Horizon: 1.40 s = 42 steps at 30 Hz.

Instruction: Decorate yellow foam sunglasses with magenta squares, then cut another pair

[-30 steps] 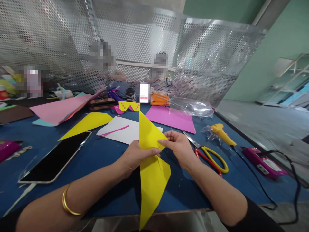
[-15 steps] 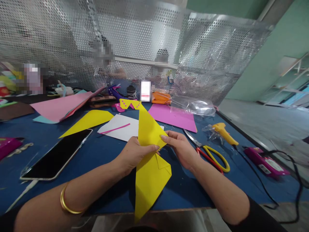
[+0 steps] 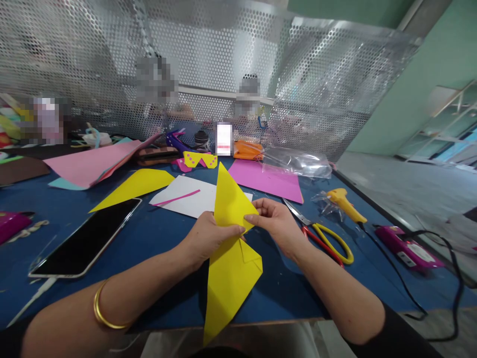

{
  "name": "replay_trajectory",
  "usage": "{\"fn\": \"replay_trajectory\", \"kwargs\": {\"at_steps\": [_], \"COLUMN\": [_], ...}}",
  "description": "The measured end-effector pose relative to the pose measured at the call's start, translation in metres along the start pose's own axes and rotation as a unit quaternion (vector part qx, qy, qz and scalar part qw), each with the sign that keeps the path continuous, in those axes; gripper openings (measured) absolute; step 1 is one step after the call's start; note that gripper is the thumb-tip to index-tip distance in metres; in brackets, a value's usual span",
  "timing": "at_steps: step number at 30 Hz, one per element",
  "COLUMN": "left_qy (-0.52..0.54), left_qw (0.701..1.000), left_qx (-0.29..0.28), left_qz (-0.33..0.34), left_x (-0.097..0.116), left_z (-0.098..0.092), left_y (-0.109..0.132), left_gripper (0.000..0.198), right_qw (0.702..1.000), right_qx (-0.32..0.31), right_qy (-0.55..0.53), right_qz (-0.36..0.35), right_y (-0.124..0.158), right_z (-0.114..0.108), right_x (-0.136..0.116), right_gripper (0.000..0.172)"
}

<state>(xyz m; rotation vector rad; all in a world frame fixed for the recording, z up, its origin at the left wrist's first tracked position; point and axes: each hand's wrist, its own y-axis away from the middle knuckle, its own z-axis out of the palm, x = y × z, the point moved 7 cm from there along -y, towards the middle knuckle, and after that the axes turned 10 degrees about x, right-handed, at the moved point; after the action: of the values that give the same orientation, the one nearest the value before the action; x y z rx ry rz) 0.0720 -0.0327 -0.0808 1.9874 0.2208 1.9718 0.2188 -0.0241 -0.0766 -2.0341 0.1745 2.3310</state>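
Note:
A folded yellow paper shape (image 3: 233, 278), pointed at its top and bottom, is held up over the blue table. My left hand (image 3: 210, 236) grips its narrow middle, thumb across the front and the other fingers mostly hidden behind. On the right edge of its upper part, my right hand (image 3: 274, 223) pinches the paper between thumb and fingers. Creases show on the lower half near the middle. Behind the shape lies a white sheet (image 3: 179, 196) with a thin magenta strip (image 3: 182, 197) on it. Scissors (image 3: 324, 238) with red and yellow handles rest right of my right hand.
A smartphone (image 3: 89, 238) on a cable lies at left, near a yellow paper piece (image 3: 134, 186). Pink sheets (image 3: 93, 159) and a purple sheet (image 3: 266, 179) lie farther back. At right are a yellow glue gun (image 3: 345, 204) and a corded magenta box (image 3: 406, 248). Perforated plastic sheeting (image 3: 208, 54) hangs behind.
The top of the yellow paper shape has tilted slightly right and its lower tip slightly left. My right thumb has slid a little inward on the paper. Both hands keep their hold.

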Motion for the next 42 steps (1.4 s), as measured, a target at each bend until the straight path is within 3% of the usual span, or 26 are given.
{"fn": "replay_trajectory", "kwargs": {"at_steps": [5, 13, 18, 27, 42], "left_qy": [0.010, 0.020, 0.032, 0.046, 0.035], "left_qw": [1.000, 0.999, 0.999, 0.999, 0.998], "left_qx": [-0.004, -0.026, -0.017, 0.005, -0.037], "left_qz": [0.007, -0.003, -0.017, 0.010, 0.030], "left_x": [0.000, 0.002, 0.000, 0.001, 0.002], "left_z": [-0.002, 0.002, 0.003, 0.000, 0.004], "left_y": [-0.003, 0.001, 0.001, -0.002, 0.001], "left_gripper": [0.010, 0.028, 0.027, 0.026, 0.044], "right_qw": [1.000, 0.999, 0.998, 1.000, 1.000], "right_qx": [-0.013, 0.036, 0.057, -0.003, 0.007], "right_qy": [0.000, 0.020, 0.030, 0.014, 0.015], "right_qz": [-0.009, -0.014, -0.025, 0.006, -0.010], "right_y": [0.001, -0.004, -0.001, 0.001, 0.004], "right_z": [-0.001, -0.010, -0.010, 0.003, 0.003], "right_x": [-0.005, -0.001, -0.004, 0.000, -0.005], "right_gripper": [0.038, 0.040, 0.035, 0.040, 0.038]}}
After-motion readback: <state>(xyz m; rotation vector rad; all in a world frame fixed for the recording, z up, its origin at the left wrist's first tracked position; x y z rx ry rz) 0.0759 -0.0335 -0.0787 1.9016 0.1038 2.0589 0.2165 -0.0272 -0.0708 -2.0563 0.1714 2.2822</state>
